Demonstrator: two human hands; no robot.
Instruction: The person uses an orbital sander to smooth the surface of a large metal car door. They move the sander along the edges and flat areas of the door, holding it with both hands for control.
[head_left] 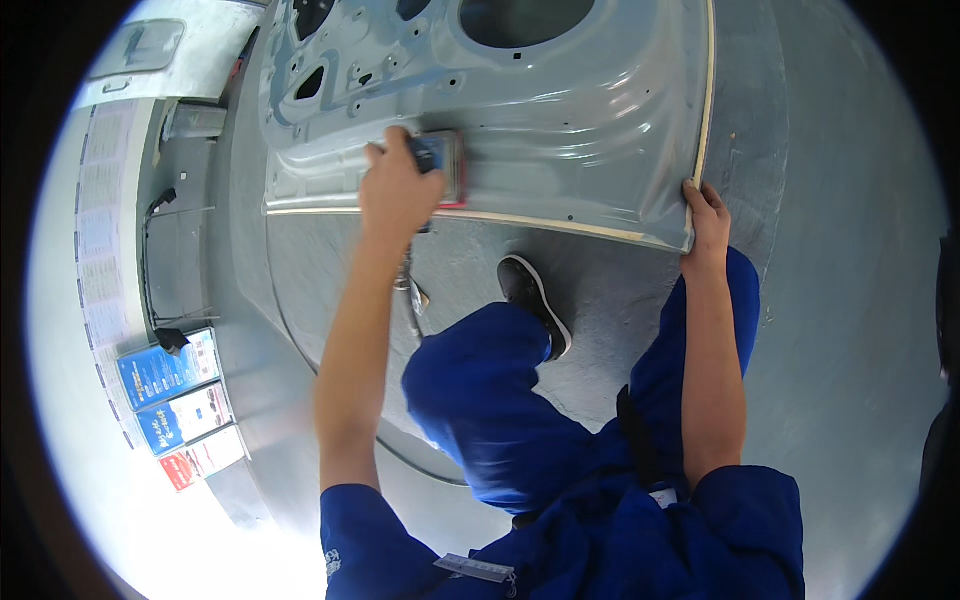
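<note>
A grey metal car door panel (590, 130) lies in front of me, with ridges, holes and a tan strip (530, 221) along its near and right edges. My left hand (398, 198) is closed around a sander (446, 160) with a rectangular red-edged pad, resting on the panel near its front edge; the hand is slightly blurred and covers part of the tool. A hose (408, 300) hangs below it. At the panel's near right corner, my right hand (708, 222) is closed on the edge, its fingers on the strip and the thumb side partly hidden.
My dark shoe (535, 300) and blue-trousered knees are just below the panel's front edge. A thin cable or hose (430, 472) curves across the grey floor. Boards with blue and red print (170, 370) stand at the left wall, near a white vehicle door (165, 50).
</note>
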